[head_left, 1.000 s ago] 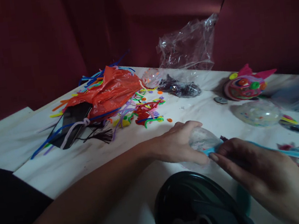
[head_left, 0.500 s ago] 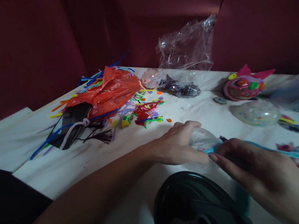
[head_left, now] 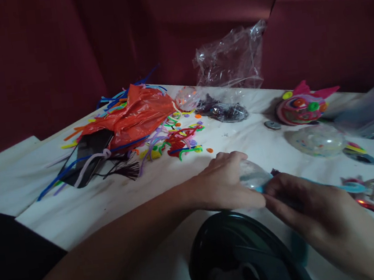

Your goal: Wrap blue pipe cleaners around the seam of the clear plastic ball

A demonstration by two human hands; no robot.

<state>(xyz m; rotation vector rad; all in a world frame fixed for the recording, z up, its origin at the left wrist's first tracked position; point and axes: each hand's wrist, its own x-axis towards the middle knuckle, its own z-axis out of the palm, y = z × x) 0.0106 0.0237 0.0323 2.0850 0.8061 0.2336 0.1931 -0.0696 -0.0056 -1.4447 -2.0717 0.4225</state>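
Note:
My left hand (head_left: 228, 182) curls around a clear, rounded balloon-like piece (head_left: 252, 175), partly hidden by the fingers and thumb. Beside it, my right hand (head_left: 299, 199) pinches a light blue strip (head_left: 351, 187) that looks like a pipe cleaner. One end of the strip meets the right side of the clear piece; the other trails right across the table. Both hands nearly touch at the thumbs. A small dark tuft (head_left: 274, 172) shows just above my right fingers. Below the hands stands a glossy dark green, rounded object (head_left: 233, 239).
Pipe cleaners and small pompoms lie around a red plastic bag (head_left: 145, 111) at left on the white table (head_left: 90, 215). Behind are a clear wrapper (head_left: 231, 57) and a dark bundle (head_left: 227, 111). A pink decorated ball (head_left: 302, 107) and a clear dotted ball (head_left: 318, 141) sit right.
The blue strip's trailing end has shifted left, and less of the clear piece shows beside my left hand. My right hand has drawn slightly left; both hands keep their hold.

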